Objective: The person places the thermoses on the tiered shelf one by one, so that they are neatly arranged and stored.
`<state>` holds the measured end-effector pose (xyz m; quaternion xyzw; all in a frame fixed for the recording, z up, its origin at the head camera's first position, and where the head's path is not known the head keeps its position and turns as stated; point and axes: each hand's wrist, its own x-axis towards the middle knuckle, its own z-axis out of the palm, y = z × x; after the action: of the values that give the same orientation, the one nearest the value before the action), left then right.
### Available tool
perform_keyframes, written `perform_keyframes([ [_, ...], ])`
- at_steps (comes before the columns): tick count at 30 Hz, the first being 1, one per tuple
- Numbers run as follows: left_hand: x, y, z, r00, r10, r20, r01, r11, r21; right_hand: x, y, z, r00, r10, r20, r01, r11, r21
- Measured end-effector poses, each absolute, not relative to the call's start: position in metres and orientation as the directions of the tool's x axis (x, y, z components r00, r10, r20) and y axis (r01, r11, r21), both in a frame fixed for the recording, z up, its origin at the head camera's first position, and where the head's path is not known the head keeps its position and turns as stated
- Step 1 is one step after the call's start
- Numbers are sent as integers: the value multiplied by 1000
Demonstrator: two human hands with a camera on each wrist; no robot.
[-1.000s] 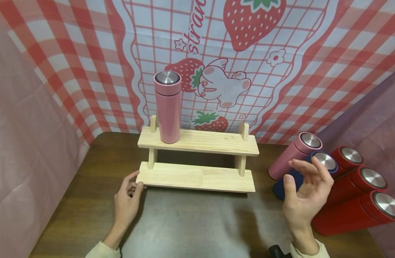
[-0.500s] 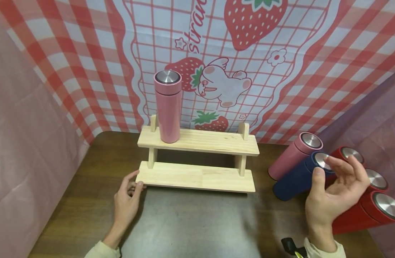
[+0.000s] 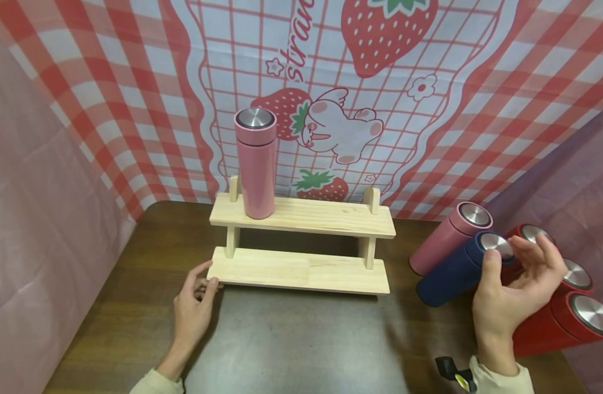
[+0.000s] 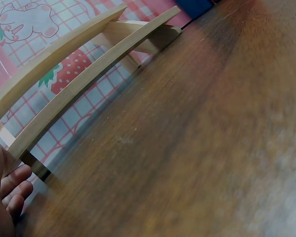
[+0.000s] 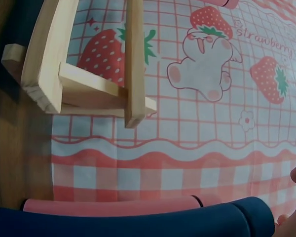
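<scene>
A two-tier wooden shelf (image 3: 301, 271) stands on the table, a pink thermos (image 3: 257, 172) upright at the left of its top tier. My left hand (image 3: 193, 312) grips the left end of the lower tier, thumb at the front edge; in the left wrist view its fingers (image 4: 17, 190) curl beneath the board. At the right, my right hand (image 3: 515, 301) hovers with fingers loosely bent, holding nothing. It is close to the cap of a blue thermos (image 3: 449, 276) and partly covers several red thermoses (image 3: 548, 331). Whether it touches the blue one cannot be told.
Another pink thermos (image 3: 436, 246) stands behind the blue one. A strawberry-print cloth (image 3: 360, 131) hangs close behind the shelf, and pink drapes (image 3: 50, 191) flank the table (image 3: 301, 339). A black device (image 3: 448, 368) sits by the right cuff.
My right hand has moved right, from in front of the blue thermos toward the red ones, uncovering most of the blue one. The left hand and shelf stay in place.
</scene>
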<state>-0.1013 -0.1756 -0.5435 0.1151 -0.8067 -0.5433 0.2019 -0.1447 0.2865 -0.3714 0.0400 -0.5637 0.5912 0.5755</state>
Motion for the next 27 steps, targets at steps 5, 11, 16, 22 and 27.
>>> perform_keyframes([
  [5, -101, -176, -544, -894, -402, 200, 32, 388, 921, -148, 289, -376, -337, 638, 693, -675, 350, -650],
  [11, -100, -176, -543, -894, -402, 198, 32, 384, 923, -152, 297, -386, -337, 640, 690, -616, 404, -676],
  [16, -100, -175, -543, -894, -401, 201, 32, 389, 921, -154, 305, -396, -329, 630, 704, -522, 500, -691],
  [22, -102, -175, -543, -891, -407, 200, 29, 388, 921, -154, 303, -400, -327, 627, 707, -454, 552, -699],
  [27, -102, -175, -543, -891, -409, 198, 27, 386, 922, -154, 295, -399, -333, 630, 702, -458, 543, -704],
])
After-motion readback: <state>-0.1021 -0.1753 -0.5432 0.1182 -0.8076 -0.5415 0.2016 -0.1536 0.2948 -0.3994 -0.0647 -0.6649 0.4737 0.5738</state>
